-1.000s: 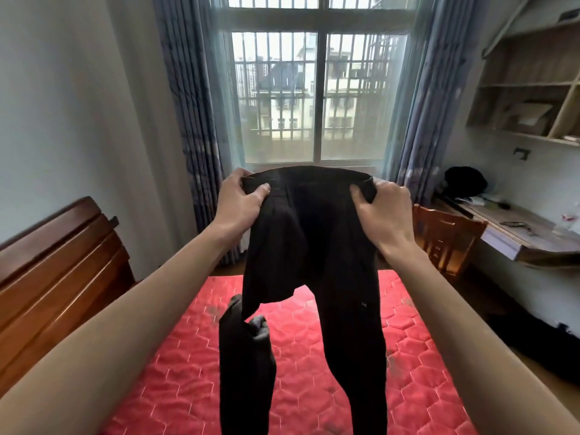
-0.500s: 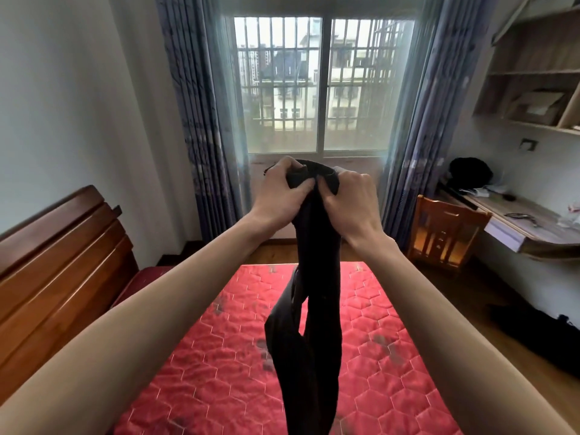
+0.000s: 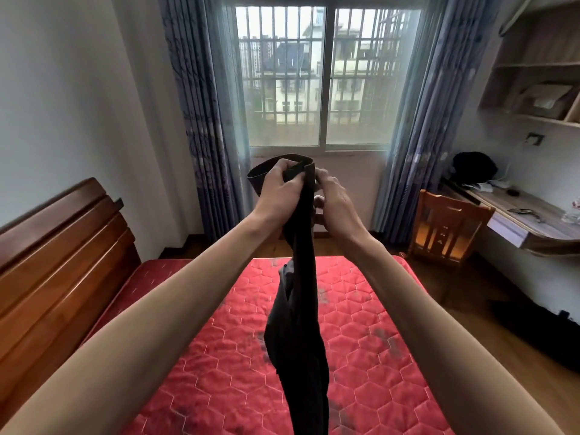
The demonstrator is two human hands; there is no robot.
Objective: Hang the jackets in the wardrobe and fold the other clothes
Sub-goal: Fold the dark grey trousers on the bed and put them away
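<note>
Red quilted bed (image 3: 361,324) fills the room below a barred window (image 3: 323,80). Above it, the left hand (image 3: 279,196) grips the waistband of black trousers (image 3: 301,324), doubled lengthwise and dangling; the right hand (image 3: 334,204) hovers beside with loosely curled fingers, apparently holding nothing. Held by one hand, the legs could slide apart and spoil the fold.

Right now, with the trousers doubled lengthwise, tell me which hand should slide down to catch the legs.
Right. The left hand grips the folded waistband of the black trousers and bears their weight; the right hand only touches the fabric beside it, so it is probably freer to go.
</note>
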